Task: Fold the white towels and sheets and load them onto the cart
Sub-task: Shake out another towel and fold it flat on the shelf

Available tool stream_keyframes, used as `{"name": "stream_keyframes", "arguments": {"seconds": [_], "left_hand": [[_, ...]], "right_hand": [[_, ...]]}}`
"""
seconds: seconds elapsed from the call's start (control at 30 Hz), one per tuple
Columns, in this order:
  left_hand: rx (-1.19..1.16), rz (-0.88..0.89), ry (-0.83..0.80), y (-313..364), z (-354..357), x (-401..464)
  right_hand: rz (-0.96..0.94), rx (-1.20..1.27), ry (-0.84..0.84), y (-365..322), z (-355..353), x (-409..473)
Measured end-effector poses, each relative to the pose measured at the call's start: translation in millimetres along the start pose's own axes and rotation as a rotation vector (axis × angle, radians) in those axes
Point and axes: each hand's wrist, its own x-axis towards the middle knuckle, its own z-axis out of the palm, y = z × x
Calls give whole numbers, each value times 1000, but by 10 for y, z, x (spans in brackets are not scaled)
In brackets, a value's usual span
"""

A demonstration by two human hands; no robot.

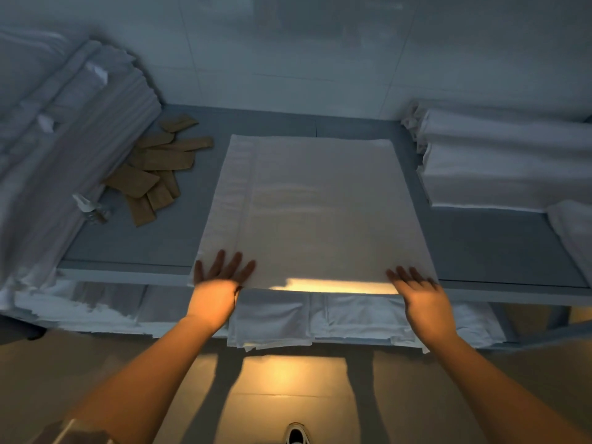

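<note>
Grey desk (166,238) against pale wall, folded white sheet (315,209) flat at centre, left hand (221,277) and right hand (416,290) pressing its near corners, each grip apart, fingers straight; smoothing step, probably another fold next.

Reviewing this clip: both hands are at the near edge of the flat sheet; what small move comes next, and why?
Probably fold the near edge away: the left hand and right hand lie flat on the spread white sheet, which overhangs the table.
</note>
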Motion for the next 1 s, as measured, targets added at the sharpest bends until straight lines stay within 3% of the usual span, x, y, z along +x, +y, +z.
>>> {"name": "stream_keyframes", "arguments": {"seconds": [0.07,0.23,0.47,0.63,1.0], "left_hand": [[-58,4,22,-4,-95,-101],[-201,91,309,-9,-399,-523],[-217,-8,509,1,-652,-999],[-127,22,622,7,-881,-1135],[106,271,671,-289,-1446,-1140]], "right_hand": [[7,20,-3,-17,-86,-45],[136,79,-58,-58,-300,-292],[161,128,221,-256,-701,-611],[283,180,280,-383,-966,-646],[-72,-101,374,-133,-1511,-425]]}}
